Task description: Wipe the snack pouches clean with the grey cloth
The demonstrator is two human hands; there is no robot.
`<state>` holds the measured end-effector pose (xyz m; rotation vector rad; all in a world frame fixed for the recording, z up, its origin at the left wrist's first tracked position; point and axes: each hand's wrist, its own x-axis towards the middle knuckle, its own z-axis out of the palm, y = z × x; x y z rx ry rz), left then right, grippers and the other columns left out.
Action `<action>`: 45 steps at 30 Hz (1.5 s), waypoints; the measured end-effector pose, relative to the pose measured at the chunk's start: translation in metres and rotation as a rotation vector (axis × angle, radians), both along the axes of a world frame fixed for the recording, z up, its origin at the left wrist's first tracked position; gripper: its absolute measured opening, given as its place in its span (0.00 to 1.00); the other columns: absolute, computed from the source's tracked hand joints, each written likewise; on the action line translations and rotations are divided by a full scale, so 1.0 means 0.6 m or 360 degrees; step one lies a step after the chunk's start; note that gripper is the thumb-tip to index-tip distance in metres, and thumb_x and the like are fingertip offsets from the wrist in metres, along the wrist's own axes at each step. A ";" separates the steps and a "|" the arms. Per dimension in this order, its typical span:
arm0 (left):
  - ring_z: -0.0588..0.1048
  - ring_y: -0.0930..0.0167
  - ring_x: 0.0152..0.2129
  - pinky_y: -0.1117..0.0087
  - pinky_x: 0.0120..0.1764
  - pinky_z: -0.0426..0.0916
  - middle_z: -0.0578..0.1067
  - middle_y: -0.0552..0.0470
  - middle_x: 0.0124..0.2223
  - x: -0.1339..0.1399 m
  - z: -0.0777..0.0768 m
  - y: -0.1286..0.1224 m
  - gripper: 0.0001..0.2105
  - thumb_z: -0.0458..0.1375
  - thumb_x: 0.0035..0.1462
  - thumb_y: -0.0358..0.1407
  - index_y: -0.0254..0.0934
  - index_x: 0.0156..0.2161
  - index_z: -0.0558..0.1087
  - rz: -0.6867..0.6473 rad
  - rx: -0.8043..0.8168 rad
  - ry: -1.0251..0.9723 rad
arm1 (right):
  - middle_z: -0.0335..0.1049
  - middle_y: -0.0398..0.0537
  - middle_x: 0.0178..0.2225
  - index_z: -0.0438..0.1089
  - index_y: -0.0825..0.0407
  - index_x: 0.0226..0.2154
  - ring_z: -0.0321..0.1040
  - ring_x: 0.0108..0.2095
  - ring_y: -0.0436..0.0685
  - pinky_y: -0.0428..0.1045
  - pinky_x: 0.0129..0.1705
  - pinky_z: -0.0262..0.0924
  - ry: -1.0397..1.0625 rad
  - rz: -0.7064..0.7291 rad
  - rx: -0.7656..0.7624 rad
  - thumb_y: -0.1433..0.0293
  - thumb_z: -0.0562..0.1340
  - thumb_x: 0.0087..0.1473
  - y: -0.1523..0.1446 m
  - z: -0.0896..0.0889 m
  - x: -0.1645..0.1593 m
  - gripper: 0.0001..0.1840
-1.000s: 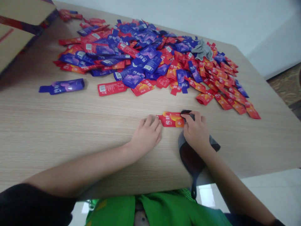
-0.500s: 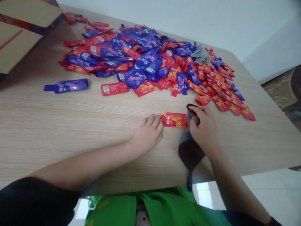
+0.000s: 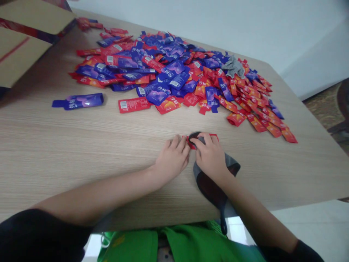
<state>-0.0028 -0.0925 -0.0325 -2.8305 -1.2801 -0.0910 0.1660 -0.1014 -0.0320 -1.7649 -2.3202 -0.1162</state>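
A red sachet (image 3: pixel 192 146) lies flat on the table in front of me, mostly covered. At its left end, the closed fingers of my left hand (image 3: pixel 173 156) pin the narrow neck down. My right hand (image 3: pixel 211 156) is closed around a bunched dark grey cloth (image 3: pixel 209 187) and presses it onto the sachet's face. The rest of the cloth, with a dark reddish panel and a strap-like tail, trails under my right wrist and over the table edge.
A large heap of red and purple sachets (image 3: pixel 171 69) spreads across the back of the table (image 3: pixel 109 145). One purple sachet (image 3: pixel 84 101) lies apart at left. A grey crumpled cloth (image 3: pixel 233 67) rests on the heap. A cardboard box (image 3: pixel 24 47) stands at far left.
My right hand has slid left with the cloth, from the sachet's right end to over it near my left hand. The left hand holds still.
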 end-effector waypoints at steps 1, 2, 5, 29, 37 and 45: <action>0.63 0.53 0.59 0.55 0.50 0.65 0.63 0.38 0.65 0.000 0.000 0.000 0.21 0.49 0.64 0.37 0.29 0.59 0.65 -0.0002 -0.0003 0.0006 | 0.66 0.53 0.50 0.74 0.48 0.48 0.59 0.47 0.64 0.57 0.46 0.59 -0.0005 -0.0024 0.0014 0.75 0.56 0.56 -0.002 -0.001 0.003 0.20; 0.63 0.53 0.59 0.55 0.50 0.65 0.63 0.38 0.65 0.000 0.000 0.000 0.21 0.48 0.64 0.37 0.29 0.60 0.65 -0.0004 -0.0005 0.0011 | 0.66 0.53 0.50 0.74 0.48 0.48 0.59 0.47 0.64 0.57 0.45 0.60 -0.0009 -0.0051 0.0029 0.75 0.56 0.56 -0.004 -0.002 0.007 0.20; 0.63 0.53 0.59 0.55 0.50 0.65 0.63 0.39 0.65 0.000 0.001 -0.001 0.20 0.47 0.65 0.36 0.30 0.59 0.65 -0.0014 0.0007 0.0018 | 0.66 0.53 0.50 0.74 0.47 0.48 0.59 0.45 0.64 0.57 0.44 0.60 -0.0025 -0.0137 0.0065 0.75 0.56 0.55 -0.009 -0.003 0.019 0.20; 0.65 0.54 0.57 0.55 0.48 0.65 0.65 0.40 0.64 0.001 -0.003 0.003 0.19 0.48 0.64 0.37 0.33 0.57 0.67 -0.0043 0.0048 0.0023 | 0.70 0.51 0.45 0.71 0.49 0.47 0.60 0.38 0.62 0.55 0.38 0.59 0.0038 -0.0483 -0.0069 0.76 0.55 0.54 -0.011 0.006 0.115 0.19; 0.64 0.53 0.57 0.55 0.48 0.65 0.64 0.41 0.64 0.000 -0.004 0.002 0.20 0.47 0.65 0.37 0.31 0.58 0.66 -0.0044 0.0060 0.0011 | 0.69 0.52 0.46 0.71 0.50 0.48 0.63 0.44 0.62 0.57 0.46 0.60 0.0277 -0.0221 0.0127 0.76 0.55 0.53 -0.001 0.043 0.073 0.21; 0.64 0.54 0.57 0.56 0.47 0.65 0.64 0.39 0.64 -0.002 -0.001 0.003 0.20 0.48 0.64 0.37 0.32 0.59 0.66 -0.0062 0.0051 -0.0009 | 0.68 0.51 0.48 0.76 0.46 0.45 0.60 0.46 0.63 0.57 0.46 0.60 0.0053 0.0094 -0.0023 0.76 0.56 0.55 0.003 0.009 0.006 0.19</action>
